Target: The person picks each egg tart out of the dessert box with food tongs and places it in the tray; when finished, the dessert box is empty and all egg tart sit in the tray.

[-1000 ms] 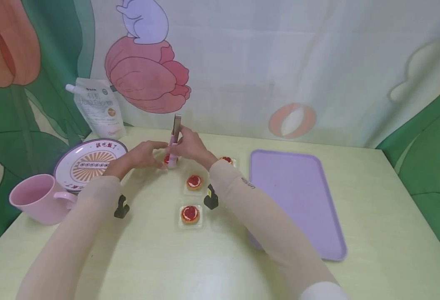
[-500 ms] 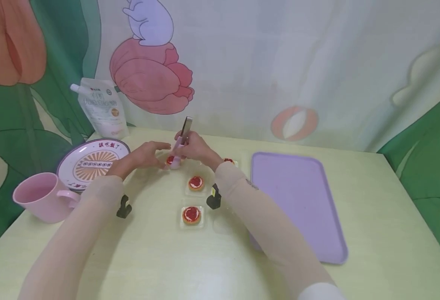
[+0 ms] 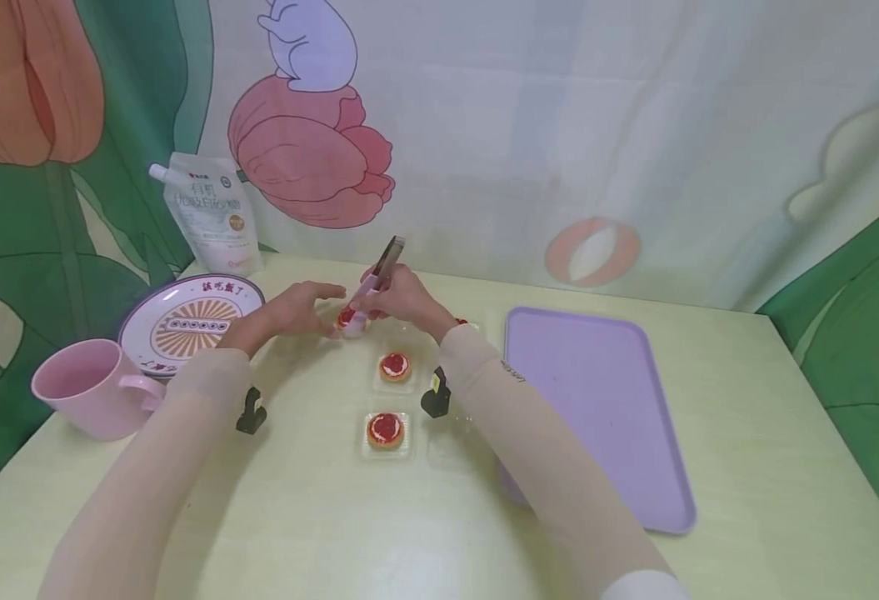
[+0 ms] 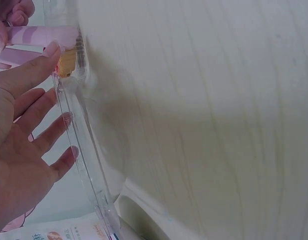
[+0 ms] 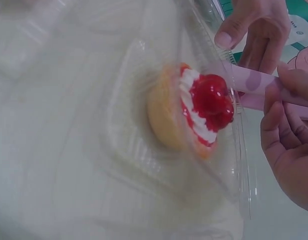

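Note:
My right hand (image 3: 407,302) grips a pair of tongs (image 3: 385,268) with pink tips and a metal end that leans up to the right. The tong tips reach down around a small red-topped tart (image 3: 346,318) at the back of the table. Beside that tart is my left hand (image 3: 297,310), its fingers spread. In the left wrist view, its fingertips touch the edge of a clear plastic box (image 4: 86,150), and its thumb lies right by the tart's golden crust (image 4: 67,62). Another cream-and-cherry tart (image 5: 193,110) sits in a clear box in the right wrist view.
Two boxed tarts, a middle one (image 3: 395,367) and a nearer one (image 3: 386,430), stand in front of the hands. A lilac tray (image 3: 589,400) lies on the right, partly under the right sleeve. On the left are a pink mug (image 3: 87,392), a patterned plate (image 3: 139,333) and a white pouch (image 3: 214,217).
The tongs have tilted from nearly upright to leaning right, and my right hand has shifted slightly right and down. My left hand keeps its place beside the tart. The head view has shifted slightly.

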### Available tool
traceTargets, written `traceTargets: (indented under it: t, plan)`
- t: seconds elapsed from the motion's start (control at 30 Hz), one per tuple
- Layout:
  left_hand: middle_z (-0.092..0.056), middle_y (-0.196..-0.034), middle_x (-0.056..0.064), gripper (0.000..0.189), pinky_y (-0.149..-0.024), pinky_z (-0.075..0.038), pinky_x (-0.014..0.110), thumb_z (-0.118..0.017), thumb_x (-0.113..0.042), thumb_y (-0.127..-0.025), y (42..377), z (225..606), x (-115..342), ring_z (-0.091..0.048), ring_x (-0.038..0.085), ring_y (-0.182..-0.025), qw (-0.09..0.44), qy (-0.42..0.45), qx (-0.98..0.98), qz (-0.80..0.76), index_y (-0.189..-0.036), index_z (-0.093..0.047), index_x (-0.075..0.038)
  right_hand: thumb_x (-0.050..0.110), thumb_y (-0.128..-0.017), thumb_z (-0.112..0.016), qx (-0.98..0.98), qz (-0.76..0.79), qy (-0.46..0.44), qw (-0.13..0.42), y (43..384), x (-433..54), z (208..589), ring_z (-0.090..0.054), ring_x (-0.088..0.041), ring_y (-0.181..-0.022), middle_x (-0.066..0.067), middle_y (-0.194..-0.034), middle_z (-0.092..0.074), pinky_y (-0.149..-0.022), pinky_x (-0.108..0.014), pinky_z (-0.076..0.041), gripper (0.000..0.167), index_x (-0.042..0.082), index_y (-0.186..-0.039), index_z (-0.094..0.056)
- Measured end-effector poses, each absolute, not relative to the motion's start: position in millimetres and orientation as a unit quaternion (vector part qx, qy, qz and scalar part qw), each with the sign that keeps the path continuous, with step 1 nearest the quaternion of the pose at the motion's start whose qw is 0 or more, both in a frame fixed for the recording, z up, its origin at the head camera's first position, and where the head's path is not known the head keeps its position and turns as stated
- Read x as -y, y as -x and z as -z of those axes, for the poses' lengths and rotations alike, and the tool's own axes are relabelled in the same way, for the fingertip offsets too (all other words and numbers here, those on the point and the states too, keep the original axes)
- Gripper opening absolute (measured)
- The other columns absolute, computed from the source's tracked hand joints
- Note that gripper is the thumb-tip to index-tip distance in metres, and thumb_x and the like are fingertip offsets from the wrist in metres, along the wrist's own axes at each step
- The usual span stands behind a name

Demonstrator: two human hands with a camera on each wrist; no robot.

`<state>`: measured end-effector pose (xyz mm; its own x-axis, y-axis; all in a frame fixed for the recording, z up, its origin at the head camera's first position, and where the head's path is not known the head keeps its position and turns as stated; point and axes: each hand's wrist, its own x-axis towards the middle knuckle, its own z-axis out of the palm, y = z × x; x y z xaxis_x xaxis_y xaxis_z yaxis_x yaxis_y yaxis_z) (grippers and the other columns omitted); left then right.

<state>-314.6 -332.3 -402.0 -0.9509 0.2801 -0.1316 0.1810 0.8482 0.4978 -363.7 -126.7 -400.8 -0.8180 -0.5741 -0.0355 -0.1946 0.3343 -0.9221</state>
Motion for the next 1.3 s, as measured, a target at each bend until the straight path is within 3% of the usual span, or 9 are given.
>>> traceTargets:
  t: [0.23, 0.73, 1.0, 1.13, 1.3]
  plan:
    - [-0.042, -0.153, 0.025, 0.072, -0.119, -0.024, 0.061, -0.077, -0.012, -0.086, 316, 403, 333, -0.032, 0.045, -0.146, 0.098, -0.124, -0.955, -0.25, -0.148, -0.042, 0.003, 0.013, -0.088, -0.077, -0.796, 0.528, 0.248, 0.163, 362, 128, 402, -0.064, -0.019, -0.073, -0.014, -0.096, -0.069, -0.085, -0.045, -0.059, 0.031, 0.003, -0.111, -0.06]
    - [-0.041, -0.154, 0.025, 0.072, -0.119, -0.024, 0.061, -0.076, -0.013, -0.087, 316, 403, 333, -0.032, 0.046, -0.146, 0.103, -0.114, -0.955, -0.255, -0.148, -0.042, 0.002, 0.013, -0.088, -0.076, -0.8, 0.535, 0.243, 0.121, 364, 117, 393, -0.065, -0.02, -0.072, -0.014, -0.103, -0.07, -0.085, -0.05, -0.057, 0.038, 0.003, -0.12, -0.058]
    - [-0.042, -0.152, 0.028, 0.07, -0.119, -0.026, 0.06, -0.077, -0.012, -0.086, 314, 401, 332, -0.034, 0.048, -0.143, 0.095, -0.128, -0.953, -0.258, -0.146, -0.044, 0.004, 0.012, -0.087, -0.077, -0.794, 0.549, 0.243, 0.098, 363, 89, 372, -0.066, -0.021, -0.073, -0.015, -0.107, -0.068, -0.067, -0.03, -0.056, 0.039, 0.004, -0.121, -0.059]
    - [-0.043, -0.151, 0.029, 0.071, -0.119, -0.025, 0.06, -0.077, -0.011, -0.085, 314, 400, 332, -0.035, 0.048, -0.143, 0.09, -0.132, -0.952, -0.259, -0.145, -0.044, 0.006, 0.012, -0.088, -0.076, -0.786, 0.561, 0.241, 0.092, 360, 67, 359, -0.065, -0.022, -0.074, -0.014, -0.109, -0.067, -0.072, -0.032, -0.057, 0.04, 0.005, -0.123, -0.057]
    - [-0.042, -0.151, 0.029, 0.071, -0.119, -0.025, 0.059, -0.078, -0.011, -0.085, 314, 402, 333, -0.035, 0.048, -0.143, 0.09, -0.13, -0.953, -0.26, -0.146, -0.044, 0.005, 0.008, -0.087, -0.075, -0.771, 0.582, 0.248, 0.073, 357, 36, 347, -0.063, -0.017, -0.065, -0.013, -0.096, -0.068, -0.067, -0.029, -0.055, 0.04, 0.001, -0.122, -0.057]
